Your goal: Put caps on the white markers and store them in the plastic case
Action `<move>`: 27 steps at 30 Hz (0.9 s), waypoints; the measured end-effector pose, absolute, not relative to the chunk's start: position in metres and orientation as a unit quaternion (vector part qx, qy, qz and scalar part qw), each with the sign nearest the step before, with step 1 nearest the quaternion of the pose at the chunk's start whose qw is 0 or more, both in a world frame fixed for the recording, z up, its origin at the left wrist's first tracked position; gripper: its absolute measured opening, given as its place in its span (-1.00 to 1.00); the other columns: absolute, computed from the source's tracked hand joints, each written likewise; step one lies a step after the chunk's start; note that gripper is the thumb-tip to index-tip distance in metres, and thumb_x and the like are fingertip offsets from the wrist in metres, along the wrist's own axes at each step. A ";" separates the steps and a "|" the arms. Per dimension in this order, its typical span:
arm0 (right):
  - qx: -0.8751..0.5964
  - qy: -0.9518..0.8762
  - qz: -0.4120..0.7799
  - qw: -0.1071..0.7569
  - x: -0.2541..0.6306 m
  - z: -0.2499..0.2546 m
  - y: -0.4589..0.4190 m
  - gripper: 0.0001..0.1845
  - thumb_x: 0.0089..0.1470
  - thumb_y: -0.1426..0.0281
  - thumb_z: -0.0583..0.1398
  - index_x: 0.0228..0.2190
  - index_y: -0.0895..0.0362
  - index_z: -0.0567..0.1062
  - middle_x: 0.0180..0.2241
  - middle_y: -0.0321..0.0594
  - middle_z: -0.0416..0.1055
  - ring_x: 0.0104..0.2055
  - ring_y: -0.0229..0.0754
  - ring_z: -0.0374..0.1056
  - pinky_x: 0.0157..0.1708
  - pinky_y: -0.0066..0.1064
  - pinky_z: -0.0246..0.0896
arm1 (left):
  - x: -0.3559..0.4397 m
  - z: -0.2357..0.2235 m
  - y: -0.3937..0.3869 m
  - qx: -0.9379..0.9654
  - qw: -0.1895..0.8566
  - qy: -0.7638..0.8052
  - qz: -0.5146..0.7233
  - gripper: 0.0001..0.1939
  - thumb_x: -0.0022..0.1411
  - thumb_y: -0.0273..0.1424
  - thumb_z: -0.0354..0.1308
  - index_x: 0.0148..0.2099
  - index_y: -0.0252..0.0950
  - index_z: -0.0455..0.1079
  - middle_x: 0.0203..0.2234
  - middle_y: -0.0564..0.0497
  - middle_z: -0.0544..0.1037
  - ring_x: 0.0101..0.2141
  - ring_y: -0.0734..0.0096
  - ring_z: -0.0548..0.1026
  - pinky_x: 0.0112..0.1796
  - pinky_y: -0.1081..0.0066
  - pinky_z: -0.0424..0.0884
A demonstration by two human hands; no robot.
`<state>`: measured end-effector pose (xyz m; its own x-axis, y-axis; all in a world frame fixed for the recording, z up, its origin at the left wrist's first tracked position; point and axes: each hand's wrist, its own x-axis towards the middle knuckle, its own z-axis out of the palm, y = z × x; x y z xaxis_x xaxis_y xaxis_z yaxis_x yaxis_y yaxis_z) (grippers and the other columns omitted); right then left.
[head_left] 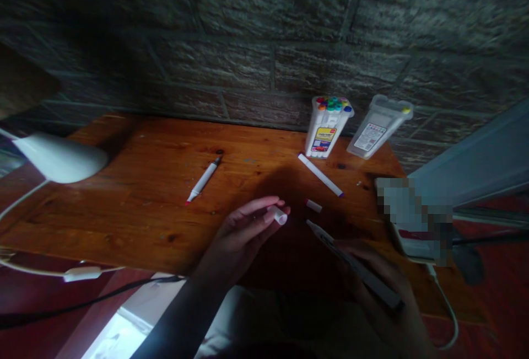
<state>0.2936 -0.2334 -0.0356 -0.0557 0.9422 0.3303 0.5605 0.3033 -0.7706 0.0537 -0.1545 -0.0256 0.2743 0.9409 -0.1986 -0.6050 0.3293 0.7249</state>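
My left hand [248, 226] pinches a white marker cap [278, 215] between thumb and fingers, its round end turned to the right. In my right hand [380, 276] is a long, pale, pointed tool [359, 268] that looks like a utility knife; shadow hides its details. The tool's tip points up and left, apart from the cap. Another white cap with a red end [313, 205] lies on the table beyond the tip. An uncapped marker with a red tip [202, 181] lies to the left. A white marker with purple ends [321, 175] lies behind the loose cap.
Against the stone wall stand a clear case full of markers [326, 130] and a second clear case [378, 130] with a yellow-ended piece. On the wooden table [144, 193], a white lamp [61, 157] is at left. A blurred-out device [407, 210] with a cable sits at right.
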 end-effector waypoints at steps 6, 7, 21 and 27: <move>-0.538 -0.703 0.202 0.419 0.298 -0.038 -0.234 -0.73 0.18 0.40 0.23 -0.07 -0.05 0.53 -0.15 -0.24 0.61 -0.15 -0.17 0.59 -0.18 -0.54 0.50 | 0.055 -0.016 -0.159 0.267 0.753 0.309 0.516 -0.76 0.16 -0.55 0.35 -0.11 -0.25 0.62 -0.18 0.01 0.68 -0.13 0.45 0.63 -0.12 0.67 0.52; -0.540 -0.701 0.199 0.421 0.299 -0.037 -0.234 -0.74 0.18 0.39 0.22 -0.07 -0.05 0.53 -0.15 -0.26 0.62 -0.15 -0.18 0.59 -0.17 -0.57 0.49 | 0.055 -0.015 -0.160 0.261 0.752 0.313 0.519 -0.78 0.15 -0.54 0.36 -0.12 -0.25 0.62 -0.21 0.02 0.68 -0.16 0.47 0.64 -0.14 0.68 0.52; -0.577 -0.663 0.199 0.435 0.296 -0.036 -0.237 -0.81 0.17 0.34 0.25 -0.15 -0.08 0.58 -0.22 -0.36 0.64 -0.24 -0.23 0.61 -0.23 -0.65 0.48 | 0.057 -0.011 -0.160 0.236 0.737 0.347 0.529 -0.79 -0.02 -0.43 0.49 -0.27 -0.21 0.63 -0.36 0.11 0.66 -0.32 0.57 0.63 -0.30 0.70 0.52; -0.559 -0.675 0.198 0.439 0.298 -0.040 -0.238 -0.76 0.15 0.37 0.27 -0.13 -0.10 0.57 -0.15 -0.34 0.61 -0.12 -0.22 0.57 -0.07 -0.56 0.45 | 0.047 -0.033 -0.155 0.483 0.538 0.462 0.513 -0.87 0.08 -0.40 0.41 -0.26 -0.21 0.60 -0.34 0.10 0.68 -0.30 0.47 0.62 -0.21 0.54 0.53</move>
